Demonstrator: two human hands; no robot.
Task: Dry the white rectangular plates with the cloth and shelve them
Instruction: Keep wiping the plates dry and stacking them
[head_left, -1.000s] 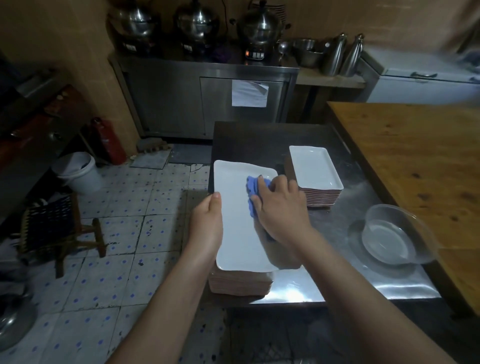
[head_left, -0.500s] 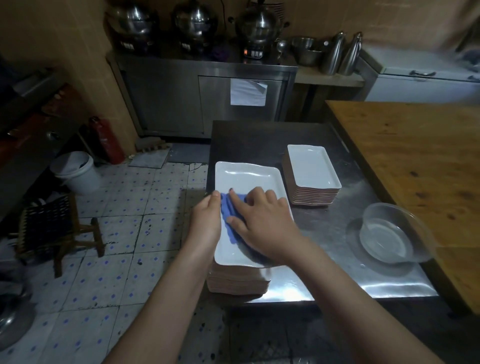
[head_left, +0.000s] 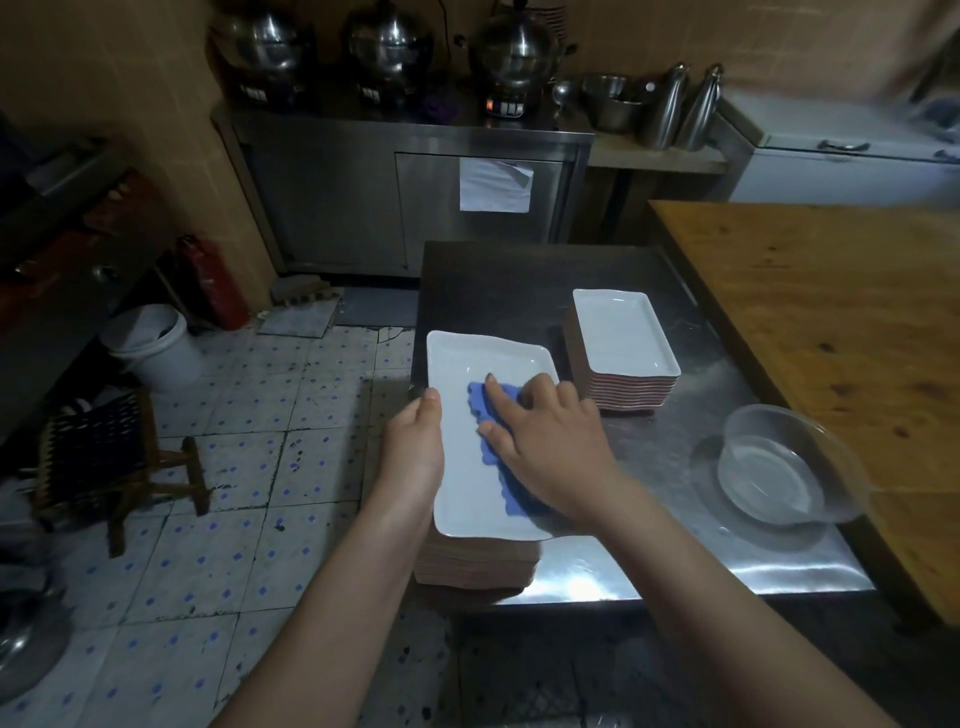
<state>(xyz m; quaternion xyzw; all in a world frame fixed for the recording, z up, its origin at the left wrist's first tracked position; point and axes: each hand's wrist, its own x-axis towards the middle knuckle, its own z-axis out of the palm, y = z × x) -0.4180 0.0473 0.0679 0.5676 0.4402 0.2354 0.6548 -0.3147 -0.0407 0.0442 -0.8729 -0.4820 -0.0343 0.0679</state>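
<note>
A large white rectangular plate (head_left: 467, 364) tops a tall stack of plates (head_left: 475, 564) at the near left corner of the steel table (head_left: 649, 545). My left hand (head_left: 413, 447) grips the plate's left rim, thumb on top. My right hand (head_left: 550, 447) presses a blue cloth (head_left: 491, 415) flat onto the plate's middle with spread fingers. A second stack of smaller white rectangular plates (head_left: 621, 332) stands just beyond and to the right.
A clear plastic bowl (head_left: 779, 467) sits at the table's right edge beside a wooden table (head_left: 831, 312). On the tiled floor at left stand a wooden stool (head_left: 104, 457) and a white bucket (head_left: 150, 343). A steel cabinet (head_left: 363, 197) with pots lines the far wall.
My right hand has rubbed the cloth from the plate's far part down and leftward across its middle. My left hand has stayed on the left rim.
</note>
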